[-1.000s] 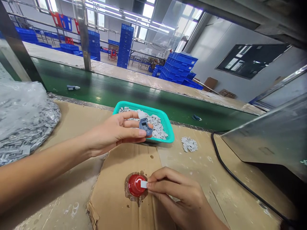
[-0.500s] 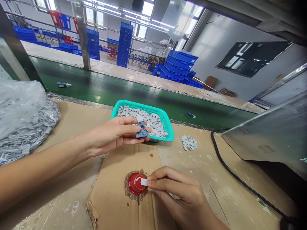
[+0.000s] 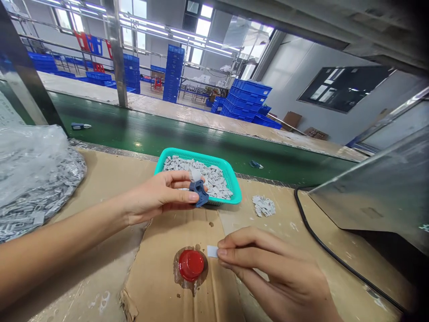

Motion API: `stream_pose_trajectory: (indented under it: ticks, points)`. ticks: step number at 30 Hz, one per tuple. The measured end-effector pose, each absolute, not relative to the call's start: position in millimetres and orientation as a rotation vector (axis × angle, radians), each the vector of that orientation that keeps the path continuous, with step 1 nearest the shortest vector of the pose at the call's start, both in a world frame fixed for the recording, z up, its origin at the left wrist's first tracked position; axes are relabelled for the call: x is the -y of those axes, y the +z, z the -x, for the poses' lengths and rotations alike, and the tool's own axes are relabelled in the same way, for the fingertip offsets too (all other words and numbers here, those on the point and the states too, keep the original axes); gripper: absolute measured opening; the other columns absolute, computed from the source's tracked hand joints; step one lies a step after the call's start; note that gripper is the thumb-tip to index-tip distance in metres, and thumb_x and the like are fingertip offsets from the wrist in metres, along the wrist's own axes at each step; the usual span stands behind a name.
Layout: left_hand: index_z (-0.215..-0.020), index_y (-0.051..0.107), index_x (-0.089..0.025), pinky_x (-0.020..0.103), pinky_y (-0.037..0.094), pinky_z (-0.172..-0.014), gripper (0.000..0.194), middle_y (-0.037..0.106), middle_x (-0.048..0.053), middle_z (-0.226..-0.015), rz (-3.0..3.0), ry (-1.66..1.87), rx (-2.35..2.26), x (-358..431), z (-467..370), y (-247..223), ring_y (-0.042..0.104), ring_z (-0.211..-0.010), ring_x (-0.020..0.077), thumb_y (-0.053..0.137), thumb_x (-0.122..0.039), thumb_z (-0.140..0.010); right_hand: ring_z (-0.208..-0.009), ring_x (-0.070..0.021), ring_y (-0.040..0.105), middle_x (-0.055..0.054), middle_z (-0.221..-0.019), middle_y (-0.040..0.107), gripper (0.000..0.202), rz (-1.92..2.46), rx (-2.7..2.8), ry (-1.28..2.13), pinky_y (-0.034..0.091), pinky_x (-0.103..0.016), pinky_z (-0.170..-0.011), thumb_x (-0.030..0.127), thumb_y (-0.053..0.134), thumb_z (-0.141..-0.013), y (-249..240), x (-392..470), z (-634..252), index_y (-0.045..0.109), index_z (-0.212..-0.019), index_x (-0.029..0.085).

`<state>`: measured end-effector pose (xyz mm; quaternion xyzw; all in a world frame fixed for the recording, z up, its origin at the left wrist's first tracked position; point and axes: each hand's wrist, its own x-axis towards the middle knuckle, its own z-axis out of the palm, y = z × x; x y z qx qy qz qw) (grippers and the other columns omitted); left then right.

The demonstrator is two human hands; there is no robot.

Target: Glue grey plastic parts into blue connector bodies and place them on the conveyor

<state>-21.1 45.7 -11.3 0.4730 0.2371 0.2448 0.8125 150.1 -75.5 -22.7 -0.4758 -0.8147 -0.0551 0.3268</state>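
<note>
My left hand (image 3: 161, 197) pinches a small blue-grey plastic part (image 3: 198, 191) just in front of a teal basket (image 3: 234, 192) filled with several small white-grey pieces. My right hand (image 3: 268, 268) holds a small white piece (image 3: 212, 251) between thumb and fingers, just right of a red cap (image 3: 191, 264) that sits in a stained hollow of the cardboard sheet (image 3: 167, 277).
A clear bag of grey parts (image 3: 30, 179) lies at the left. A small heap of white pieces (image 3: 264, 205) sits right of the basket. Behind runs a green conveyor belt (image 3: 150, 129) carrying two small parts. A black cable (image 3: 321, 241) and a metal housing (image 3: 378, 188) stand at the right.
My right hand has lifted the white piece off the red cap and moved it slightly right. My left hand has turned the blue-grey part and drawn it a little down. The conveyor parts drifted left.
</note>
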Motion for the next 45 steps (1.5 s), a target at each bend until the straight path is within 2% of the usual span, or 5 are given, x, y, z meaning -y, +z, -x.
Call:
stream_pose_trajectory:
  ticks: [5, 16, 21, 33, 45]
  points:
    - [-0.087, 0.059, -0.016, 0.007, 0.039, -0.069, 0.03, 0.05, 0.001, -0.094, -1.195, 0.566, -0.511, -48, 23, -15, 0.047, -0.084, 0.003, 0.069, -0.026, -0.06, -0.081, 0.0221, 0.039, 0.005, -0.083, 0.049, 0.025, 1.277, 2.177, -0.103, 0.033, 0.015, -0.073, 0.007, 0.043, -0.071, -18, 75, -150, 0.065, -0.069, 0.02]
    - [-0.085, 0.048, -0.012, 0.012, 0.039, -0.043, 0.035, 0.043, 0.0, -0.069, -1.32, 0.579, -0.523, -46, 22, -18, 0.04, -0.057, 0.004, 0.067, -0.028, -0.06, -0.077, 0.0227, 0.042, 0.003, -0.077, 0.049, 0.025, 1.279, 2.114, 0.117, 0.033, 0.02, -0.073, 0.009, 0.041, -0.073, -13, 69, -155, 0.065, -0.066, 0.015]
    - [-0.088, 0.048, -0.011, 0.016, 0.042, -0.064, 0.042, 0.055, 0.002, -0.077, -1.466, 0.543, -0.607, -41, 18, -15, 0.051, -0.066, 0.005, 0.07, -0.028, -0.056, -0.072, 0.0166, 0.047, 0.0, -0.076, 0.05, 0.024, 1.499, 1.805, 0.369, 0.037, 0.017, -0.066, 0.024, 0.049, -0.07, 18, 49, -147, 0.063, -0.065, 0.006]
    - [-0.071, 0.044, -0.009, 0.017, 0.031, -0.052, 0.038, 0.044, -0.001, -0.062, -1.594, 0.602, -0.631, -39, 16, -16, 0.039, -0.058, 0.0055, 0.071, -0.029, -0.053, -0.073, 0.0132, 0.049, -0.003, -0.083, 0.05, 0.032, 1.594, 1.671, 0.674, 0.04, 0.014, -0.064, 0.029, 0.05, -0.069, 16, 34, -139, 0.063, -0.072, 0.0]
    - [-0.076, 0.051, -0.009, 0.02, 0.04, -0.066, 0.032, 0.054, 0.003, -0.075, -1.396, 0.77, -0.634, -34, 12, -15, 0.049, -0.07, 0.009, 0.071, -0.02, -0.053, -0.085, 0.0216, 0.044, 0.004, -0.092, 0.049, 0.026, 1.443, 1.922, 0.157, 0.035, 0.019, -0.073, 0.029, 0.043, -0.077, 3, 32, -142, 0.066, -0.073, 0.018]
